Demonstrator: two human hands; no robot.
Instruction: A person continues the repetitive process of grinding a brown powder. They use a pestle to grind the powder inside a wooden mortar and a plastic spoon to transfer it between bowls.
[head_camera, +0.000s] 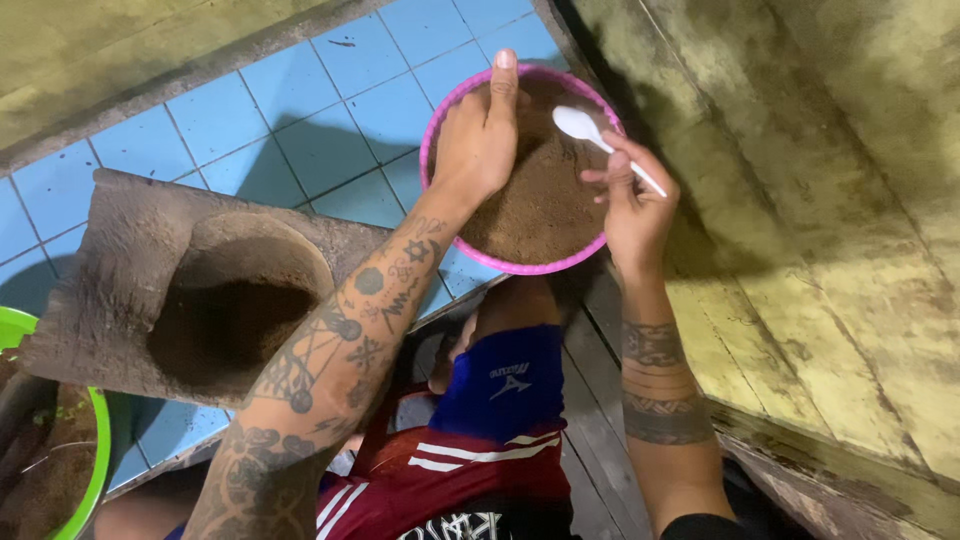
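A round pink bowl (437, 108) full of fine brown powder (545, 205) is held over the blue tiled floor (300, 110). My left hand (478, 135) rests across the bowl's left side, its index finger stretched to the far rim. My right hand (632, 205) is at the bowl's right edge and grips a white plastic spoon (585, 127) by the handle, with the spoon's empty scoop hovering over the powder.
A heavy stone mortar block (120, 270) with a dark round hollow (235, 320) lies at the left. A green bowl (95, 460) shows at the bottom left corner. Worn yellowish wooden boards (820, 250) fill the right side. My knee in red and blue shorts (490, 430) is below the pink bowl.
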